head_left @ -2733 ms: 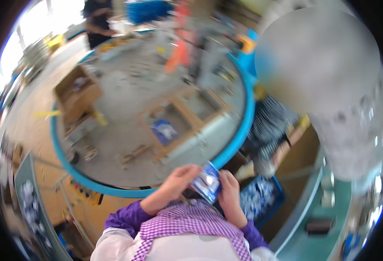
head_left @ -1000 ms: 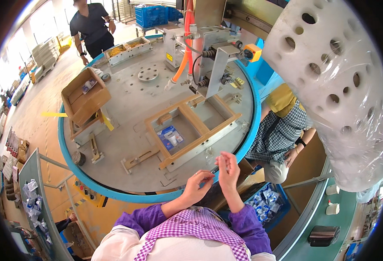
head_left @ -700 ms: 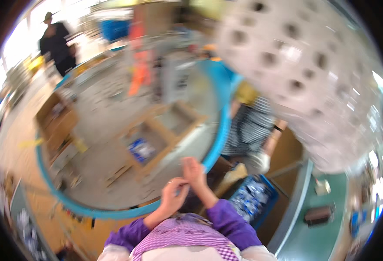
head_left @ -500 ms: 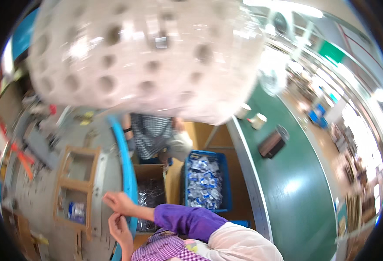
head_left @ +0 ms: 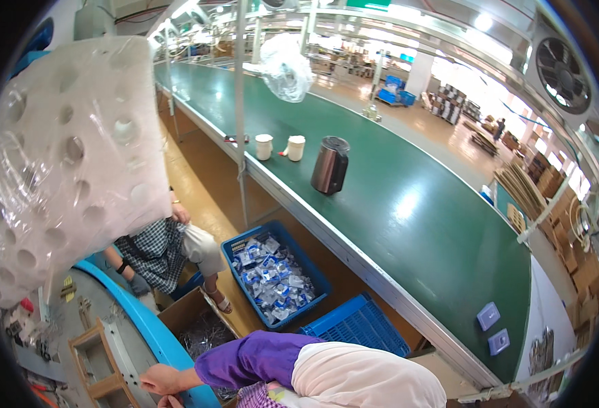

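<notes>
My right hand [head_left: 160,379] reaches out of a purple sleeve at the lower left, over the near edge of the grey worktable [head_left: 130,353]. Its fingers are drawn together, and whatever they may hold is too small or hidden to make out. Just below it, only a bit of my left hand [head_left: 170,402] shows at the bottom rim of the picture; its fingers are cut off. Beside the hands lies a wooden frame [head_left: 109,385] with rectangular openings. A cardboard box [head_left: 184,311] of dark, thin pieces stands past the table's blue edge.
A blue crate [head_left: 321,289] full of small bagged parts and an overturned blue crate [head_left: 360,326] sit on the floor. A green conveyor [head_left: 408,251] carries a brown kettle [head_left: 330,165] and white cups. A co-worker [head_left: 160,251] sits ahead; a perforated white panel [head_left: 75,163] hangs upper left.
My view has swung to the right, so the panel and worktable sit further left and more conveyor shows. My hands now lie lower in the picture, the left one mostly out of it.
</notes>
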{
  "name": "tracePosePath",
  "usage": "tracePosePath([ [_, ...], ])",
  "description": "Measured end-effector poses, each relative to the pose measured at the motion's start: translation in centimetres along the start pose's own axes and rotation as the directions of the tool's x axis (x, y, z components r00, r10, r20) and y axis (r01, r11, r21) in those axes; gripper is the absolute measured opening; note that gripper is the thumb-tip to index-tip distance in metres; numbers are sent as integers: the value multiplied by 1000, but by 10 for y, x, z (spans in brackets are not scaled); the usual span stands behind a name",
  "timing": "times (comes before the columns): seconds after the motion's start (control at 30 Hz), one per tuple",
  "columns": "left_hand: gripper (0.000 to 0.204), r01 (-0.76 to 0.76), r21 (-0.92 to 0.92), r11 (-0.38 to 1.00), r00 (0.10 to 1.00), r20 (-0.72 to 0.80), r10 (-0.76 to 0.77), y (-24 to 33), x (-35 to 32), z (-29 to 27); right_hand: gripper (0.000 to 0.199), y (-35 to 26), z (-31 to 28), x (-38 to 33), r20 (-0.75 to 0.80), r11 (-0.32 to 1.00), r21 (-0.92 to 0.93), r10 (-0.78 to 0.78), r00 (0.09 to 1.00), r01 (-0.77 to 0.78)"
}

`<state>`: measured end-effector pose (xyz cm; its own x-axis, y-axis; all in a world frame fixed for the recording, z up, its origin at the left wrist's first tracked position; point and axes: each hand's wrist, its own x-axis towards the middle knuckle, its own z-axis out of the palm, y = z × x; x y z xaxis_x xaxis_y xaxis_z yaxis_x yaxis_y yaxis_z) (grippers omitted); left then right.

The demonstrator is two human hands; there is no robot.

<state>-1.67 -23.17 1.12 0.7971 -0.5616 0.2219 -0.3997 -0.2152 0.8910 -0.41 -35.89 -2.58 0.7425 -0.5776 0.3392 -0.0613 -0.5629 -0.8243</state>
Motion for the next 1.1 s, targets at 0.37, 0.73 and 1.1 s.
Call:
tracePosePath([
  [0.37,26,-24,-31,999,996,-84,21,-16,3,4,28,3,-1,-5,-11,998,-23,-56,998,56],
  [0.73,29,-32,-48,998,993,-118,26,-7,3,4,27,0,-3,-6,73,989,-116,-86,994,94],
  [1.1,24,-198,244,949,959,-155,239,-56,6,15,21,3,-6,-18,140,961,-184,-182,973,206],
])
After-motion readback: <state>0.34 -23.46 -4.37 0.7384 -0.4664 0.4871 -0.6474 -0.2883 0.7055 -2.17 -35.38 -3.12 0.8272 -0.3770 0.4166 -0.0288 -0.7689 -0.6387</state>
